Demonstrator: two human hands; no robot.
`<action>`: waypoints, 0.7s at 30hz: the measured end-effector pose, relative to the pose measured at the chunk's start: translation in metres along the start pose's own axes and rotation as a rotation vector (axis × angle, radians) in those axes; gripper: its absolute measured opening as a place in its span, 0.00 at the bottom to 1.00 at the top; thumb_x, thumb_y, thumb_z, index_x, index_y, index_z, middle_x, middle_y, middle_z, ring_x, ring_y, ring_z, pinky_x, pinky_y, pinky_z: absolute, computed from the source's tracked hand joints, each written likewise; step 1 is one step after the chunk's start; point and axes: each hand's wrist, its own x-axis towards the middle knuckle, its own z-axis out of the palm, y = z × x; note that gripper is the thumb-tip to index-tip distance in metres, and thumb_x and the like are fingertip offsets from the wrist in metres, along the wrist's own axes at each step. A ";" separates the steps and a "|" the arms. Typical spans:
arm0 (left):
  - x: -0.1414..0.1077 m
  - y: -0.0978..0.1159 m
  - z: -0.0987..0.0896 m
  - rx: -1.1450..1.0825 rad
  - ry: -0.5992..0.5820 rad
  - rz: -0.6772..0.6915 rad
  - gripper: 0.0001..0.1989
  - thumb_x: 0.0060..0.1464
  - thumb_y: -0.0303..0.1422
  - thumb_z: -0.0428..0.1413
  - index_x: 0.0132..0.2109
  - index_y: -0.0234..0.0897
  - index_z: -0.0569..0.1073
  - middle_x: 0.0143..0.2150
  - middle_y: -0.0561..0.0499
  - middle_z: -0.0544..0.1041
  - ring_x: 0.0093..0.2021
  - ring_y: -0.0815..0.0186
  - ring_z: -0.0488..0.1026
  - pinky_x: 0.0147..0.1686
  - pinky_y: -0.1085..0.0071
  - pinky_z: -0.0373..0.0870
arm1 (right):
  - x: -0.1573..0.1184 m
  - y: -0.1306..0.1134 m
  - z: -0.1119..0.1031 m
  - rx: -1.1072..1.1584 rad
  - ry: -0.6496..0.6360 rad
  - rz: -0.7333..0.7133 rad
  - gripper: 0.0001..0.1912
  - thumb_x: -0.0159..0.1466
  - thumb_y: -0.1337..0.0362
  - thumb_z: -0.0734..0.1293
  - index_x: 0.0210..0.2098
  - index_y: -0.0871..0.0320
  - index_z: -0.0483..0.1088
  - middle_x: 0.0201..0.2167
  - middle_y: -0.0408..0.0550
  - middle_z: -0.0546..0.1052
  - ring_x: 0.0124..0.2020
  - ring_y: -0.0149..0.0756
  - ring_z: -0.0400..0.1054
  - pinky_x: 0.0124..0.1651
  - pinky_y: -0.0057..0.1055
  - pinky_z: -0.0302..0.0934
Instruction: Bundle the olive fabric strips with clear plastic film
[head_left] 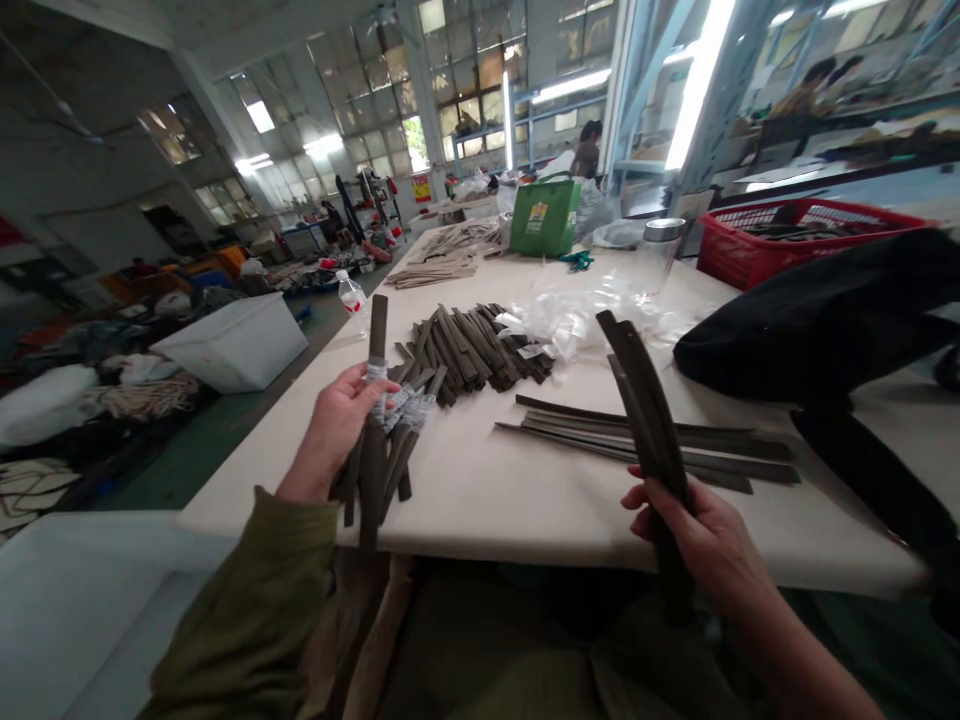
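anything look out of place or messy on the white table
No clear spill or damage shows. The crumpled clear plastic film looks untidy: it spreads loosely beside the jumbled pile of flat, dark grey-brown strips.

- The left hand (337,425) grips a wrapped strip (379,328) upright over the worktop (480,490).
- The right hand (701,535) holds a few dark strips (651,400), tilted, above the worktop's near edge.
- Between the hands, farther back, lies a heap of short strips (469,345).
- Clear plastic (581,318) sits just beside that heap.
- A green bag (541,225) stands beyond.
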 end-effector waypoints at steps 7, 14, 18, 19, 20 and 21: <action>0.068 -0.058 -0.034 0.879 -0.126 -0.007 0.19 0.46 0.38 0.54 0.45 0.35 0.75 0.37 0.47 0.81 0.36 0.60 0.77 0.35 0.70 0.70 | 0.011 0.001 -0.014 0.190 0.083 0.017 0.24 0.56 0.46 0.70 0.40 0.59 0.69 0.23 0.43 0.73 0.17 0.28 0.63 0.20 0.25 0.57; 0.073 -0.061 -0.010 1.146 -0.127 0.210 0.23 0.49 0.38 0.53 0.51 0.33 0.73 0.52 0.38 0.75 0.52 0.50 0.71 0.51 0.61 0.65 | 0.013 0.002 -0.018 0.315 0.059 0.056 0.25 0.57 0.46 0.69 0.42 0.61 0.69 0.22 0.41 0.73 0.16 0.25 0.61 0.18 0.23 0.51; 0.061 -0.034 0.046 1.098 -0.274 0.301 0.20 0.53 0.40 0.51 0.50 0.36 0.75 0.49 0.44 0.78 0.48 0.56 0.74 0.48 0.66 0.67 | 0.012 0.003 -0.018 0.334 0.041 0.042 0.24 0.58 0.46 0.69 0.42 0.60 0.69 0.22 0.41 0.73 0.16 0.25 0.62 0.19 0.23 0.52; 0.056 -0.029 0.064 1.062 -0.362 0.304 0.19 0.53 0.40 0.52 0.49 0.37 0.76 0.48 0.45 0.79 0.47 0.57 0.75 0.48 0.67 0.67 | 0.012 0.003 -0.018 0.334 0.035 0.038 0.23 0.58 0.47 0.69 0.42 0.60 0.69 0.22 0.41 0.73 0.16 0.25 0.62 0.19 0.23 0.52; 0.050 -0.027 0.082 1.036 -0.452 0.322 0.19 0.53 0.40 0.53 0.49 0.37 0.76 0.48 0.46 0.79 0.47 0.58 0.75 0.48 0.68 0.67 | 0.012 0.004 -0.018 0.334 0.031 0.034 0.22 0.59 0.47 0.69 0.42 0.60 0.69 0.22 0.41 0.73 0.16 0.26 0.62 0.19 0.23 0.52; 0.044 -0.026 0.098 1.028 -0.537 0.352 0.20 0.52 0.40 0.54 0.50 0.37 0.76 0.49 0.46 0.79 0.47 0.59 0.75 0.48 0.68 0.66 | 0.011 0.004 -0.018 0.336 0.026 0.032 0.22 0.59 0.48 0.69 0.41 0.60 0.69 0.23 0.41 0.73 0.17 0.26 0.62 0.20 0.23 0.53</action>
